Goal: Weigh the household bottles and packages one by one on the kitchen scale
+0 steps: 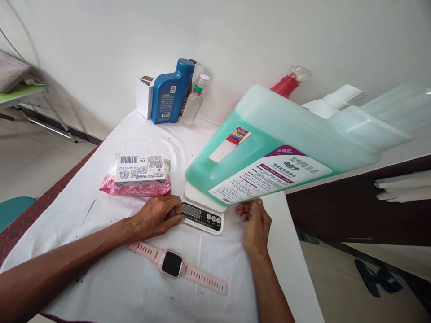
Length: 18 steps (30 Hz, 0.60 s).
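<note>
Working over a white-clothed table [215,273] spreading beneath the left grip [155,216] and the right grip [256,229]. Finding the big handled jug of green liquid [262,139] just ahead of the right grip, rising from the platform of a kitchen scale [204,215] lying between both grips. Appearing to lean toward the right grip's side, though possibly only through the wide view; so probably needing centring squarely over the platform, for bearing down evenly.

Curling the left grip loosely at the scale's near corner, seemingly touching the edge; not showing whether actually clasping it, so being unable to tell. Curling the right grip close by the jug's lower edge, again without showing contact or any hold.

Seeing a blue plastic bottle [168,96] standing well beyond the left grip, then a pink packet [141,191] lying just ahead of it, carrying a white P&G box [141,169]. Seeing a pink-strapped smartwatch [171,264] lying on the near side of both grips, closer to the left.

Ending at the grey display [191,211], sitting right beside the left grip, not showing readable digits; when reading it, probably needing both grips clear, to avoid skewing the figure by pressing.
</note>
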Tool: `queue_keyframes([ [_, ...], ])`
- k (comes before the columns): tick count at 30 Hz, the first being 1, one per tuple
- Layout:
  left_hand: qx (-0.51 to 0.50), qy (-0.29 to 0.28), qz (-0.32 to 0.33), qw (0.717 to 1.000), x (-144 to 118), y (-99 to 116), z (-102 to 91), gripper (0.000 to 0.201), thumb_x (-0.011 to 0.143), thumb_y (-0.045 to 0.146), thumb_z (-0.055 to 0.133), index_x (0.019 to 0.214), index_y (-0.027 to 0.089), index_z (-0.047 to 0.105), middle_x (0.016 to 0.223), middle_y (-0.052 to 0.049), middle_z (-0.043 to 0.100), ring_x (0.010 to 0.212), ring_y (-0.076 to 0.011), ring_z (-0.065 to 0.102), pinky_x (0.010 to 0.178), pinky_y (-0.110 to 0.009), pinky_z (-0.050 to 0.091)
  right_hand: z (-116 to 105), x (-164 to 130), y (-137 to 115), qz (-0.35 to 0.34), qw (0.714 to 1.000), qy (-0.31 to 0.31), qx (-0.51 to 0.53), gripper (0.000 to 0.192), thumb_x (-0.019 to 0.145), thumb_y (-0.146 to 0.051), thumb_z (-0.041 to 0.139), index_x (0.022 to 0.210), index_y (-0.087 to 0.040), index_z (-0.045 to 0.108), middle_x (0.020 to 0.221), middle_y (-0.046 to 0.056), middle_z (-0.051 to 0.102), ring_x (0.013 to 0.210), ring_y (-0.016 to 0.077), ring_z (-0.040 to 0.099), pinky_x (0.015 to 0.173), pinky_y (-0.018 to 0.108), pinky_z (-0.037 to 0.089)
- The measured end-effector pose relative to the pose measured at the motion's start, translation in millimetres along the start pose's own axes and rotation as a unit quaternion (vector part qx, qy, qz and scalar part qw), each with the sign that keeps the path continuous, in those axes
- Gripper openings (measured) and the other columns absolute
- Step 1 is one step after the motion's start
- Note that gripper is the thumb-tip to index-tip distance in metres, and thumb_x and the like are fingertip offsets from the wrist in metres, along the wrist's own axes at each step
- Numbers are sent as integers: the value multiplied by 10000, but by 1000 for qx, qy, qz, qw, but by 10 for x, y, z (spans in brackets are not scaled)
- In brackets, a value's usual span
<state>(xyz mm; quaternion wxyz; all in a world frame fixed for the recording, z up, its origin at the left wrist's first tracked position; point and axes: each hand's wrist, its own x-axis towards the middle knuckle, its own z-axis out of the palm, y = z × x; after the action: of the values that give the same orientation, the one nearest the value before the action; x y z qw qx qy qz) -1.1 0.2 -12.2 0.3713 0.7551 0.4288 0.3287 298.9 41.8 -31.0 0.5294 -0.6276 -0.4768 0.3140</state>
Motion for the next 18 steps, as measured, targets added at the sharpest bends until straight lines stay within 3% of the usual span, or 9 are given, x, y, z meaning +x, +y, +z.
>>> queue_keyframes([
  [13,14,1,-19,1000,8,-33,13,144,950,242,618,832,178,568,687,43,555,569,-87,451,528,-211,344,-14,-22,-21,-8,1000,-17,19,615,972,-750,489,848,-177,676,767,57,661,694,182,560,615,316,415],
  [15,19,-1,-22,1000,5,-20,7,148,955,243,614,831,178,567,689,41,559,581,-90,463,535,-213,345,-42,-15,-126,-20,999,-18,39,603,944,-771,500,984,-196,677,901,73,694,802,214,625,658,329,460],
  [18,27,-4,-23,999,7,0,0,157,952,233,613,815,180,560,685,40,559,591,-94,469,545,-216,345,-80,47,-446,-97,991,-39,87,719,824,-823,613,1300,-287,576,1323,107,646,1200,304,627,874,436,537],
])
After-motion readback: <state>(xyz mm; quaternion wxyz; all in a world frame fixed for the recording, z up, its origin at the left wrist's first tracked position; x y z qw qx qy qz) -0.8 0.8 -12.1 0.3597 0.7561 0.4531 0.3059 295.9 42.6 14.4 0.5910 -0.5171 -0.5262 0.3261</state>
